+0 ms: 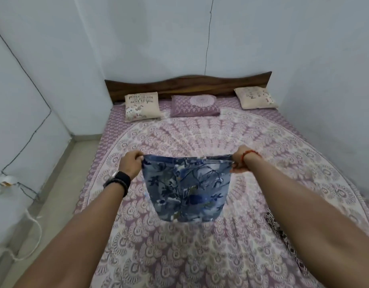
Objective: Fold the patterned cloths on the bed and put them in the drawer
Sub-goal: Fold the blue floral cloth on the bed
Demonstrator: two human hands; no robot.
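**Clerk:** Now, item one: blue cloth [186,189], flower print. Where do you have it?

**Checker:** You hold it up in the air over the bed [200,256], well in front of you. It hangs from its top edge, which runs nearly level between your two hands. The bottom edge floats free above the sheet.

**Clerk:** Handling?

**Checker:** Soft and light, by my judgement. It drapes and sags a little in the middle, so it will not keep a crease unless you lay it flat and press it. It looks already doubled, though I cannot tell how many layers. Best taken at the top corners, just where you have it, so the layers stay lined up.

**Clerk:** Left hand [130,166]?

**Checker:** Fingers curled round the top left corner, bunching the cloth. Arm stretched out nearly straight, a dark watch [119,179] on the wrist.

**Clerk:** Right hand [238,161]?

**Checker:** Fingers pinch the top right corner. Arm equally outstretched, a red thread [247,155] round the wrist. Both hands sit at about the same height, well apart.

**Clerk:** Other stock?

**Checker:** A second patterned cloth [277,227], dark and white, lies on the bed under your right forearm, partly hidden. Three pillows [195,106] rest by the headboard [187,85]. No drawer is in view.

**Clerk:** Stage?

**Checker:** Mid-fold, I judge; you have yet to lay it down.
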